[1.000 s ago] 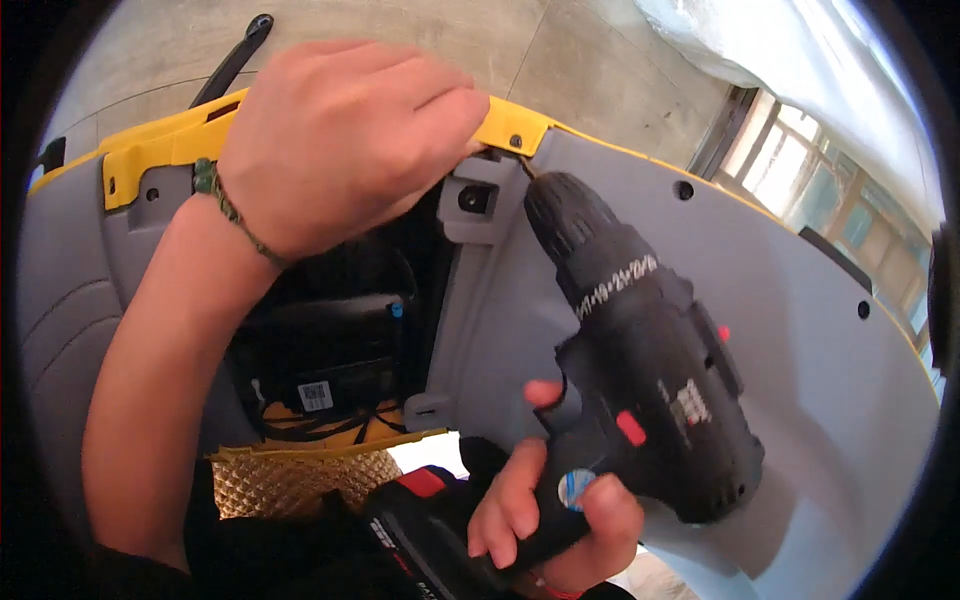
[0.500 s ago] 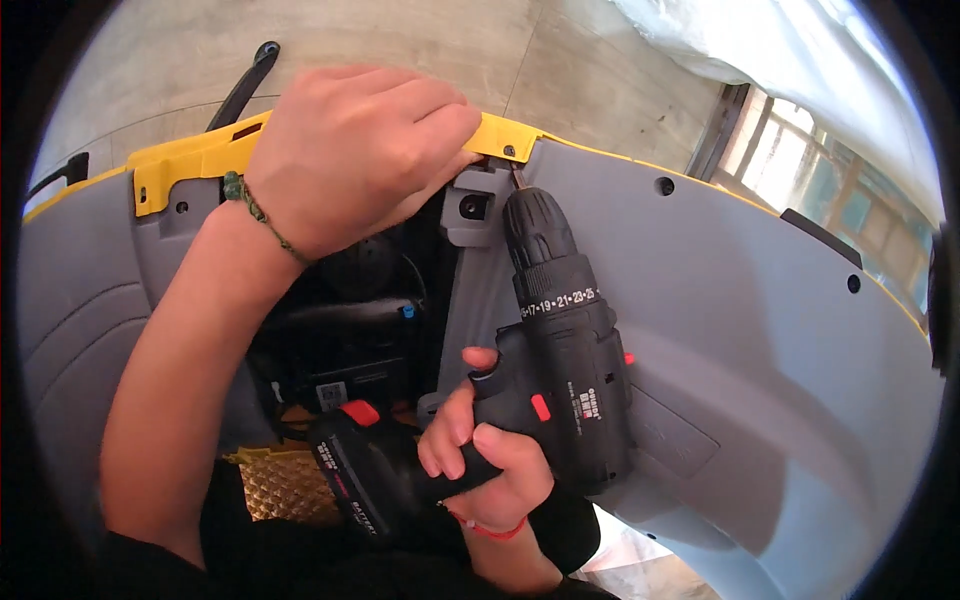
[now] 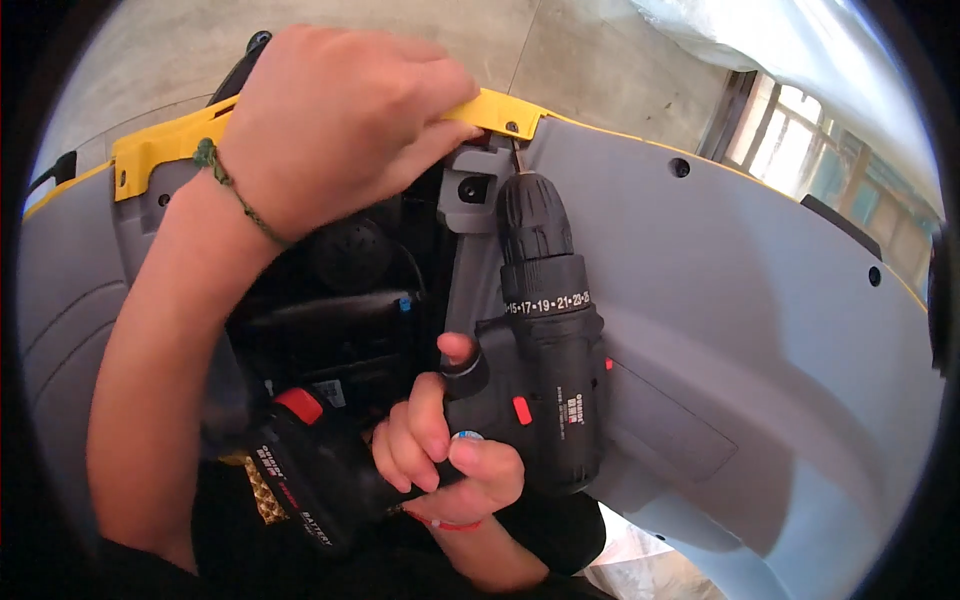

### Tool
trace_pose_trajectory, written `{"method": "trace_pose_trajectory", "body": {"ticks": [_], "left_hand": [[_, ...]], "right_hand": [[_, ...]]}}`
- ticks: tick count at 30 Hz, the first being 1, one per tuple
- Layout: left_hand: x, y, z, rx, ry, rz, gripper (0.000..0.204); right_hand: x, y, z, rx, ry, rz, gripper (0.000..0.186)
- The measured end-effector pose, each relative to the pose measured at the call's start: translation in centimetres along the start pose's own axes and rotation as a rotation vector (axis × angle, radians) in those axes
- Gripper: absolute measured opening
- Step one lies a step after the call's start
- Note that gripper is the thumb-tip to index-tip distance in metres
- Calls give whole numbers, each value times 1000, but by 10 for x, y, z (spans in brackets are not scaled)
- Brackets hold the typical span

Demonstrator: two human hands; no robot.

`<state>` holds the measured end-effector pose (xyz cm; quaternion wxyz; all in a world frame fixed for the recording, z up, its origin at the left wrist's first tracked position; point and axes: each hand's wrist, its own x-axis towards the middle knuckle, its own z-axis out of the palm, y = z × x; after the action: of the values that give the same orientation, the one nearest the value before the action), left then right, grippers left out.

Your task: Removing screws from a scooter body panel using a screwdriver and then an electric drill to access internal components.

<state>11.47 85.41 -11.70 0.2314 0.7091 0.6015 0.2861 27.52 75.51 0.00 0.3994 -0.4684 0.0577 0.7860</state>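
Note:
My left hand (image 3: 340, 120) has its fingers curled at the yellow trim (image 3: 175, 135), its fingertips near a dark gap beside the trim's right end; what they grip is partly hidden. My right hand (image 3: 450, 460) grips the handle of a black cordless drill (image 3: 562, 380), forefinger at the trigger. The drill's bit (image 3: 517, 154) points up to the trim's lower edge, just below a small screw hole; whether it touches cannot be told. A grey molded panel (image 3: 720, 300) lies right of a grey bracket (image 3: 468, 200). Between the panels is a dark recess (image 3: 320, 280) with black parts.
A pale tiled floor (image 3: 610, 60) shows beyond the panels, with a black bar (image 3: 256, 52) behind the trim. A translucent plastic sheet (image 3: 800, 50) and a framed glazed structure (image 3: 800, 130) are at upper right. A woven golden surface (image 3: 265, 490) shows below.
The drill has swung more upright and shifted left with my right hand, its bit staying near the trim's edge. My left hand stays at the trim; the whole view has shifted slightly.

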Motion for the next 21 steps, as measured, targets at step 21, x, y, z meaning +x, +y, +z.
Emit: {"method": "trace_pose_trajectory", "body": {"ticks": [21], "left_hand": [[2, 14, 6, 138, -1, 26, 31]], "right_hand": [[-33, -21, 24, -128, 199, 169, 70]]}}
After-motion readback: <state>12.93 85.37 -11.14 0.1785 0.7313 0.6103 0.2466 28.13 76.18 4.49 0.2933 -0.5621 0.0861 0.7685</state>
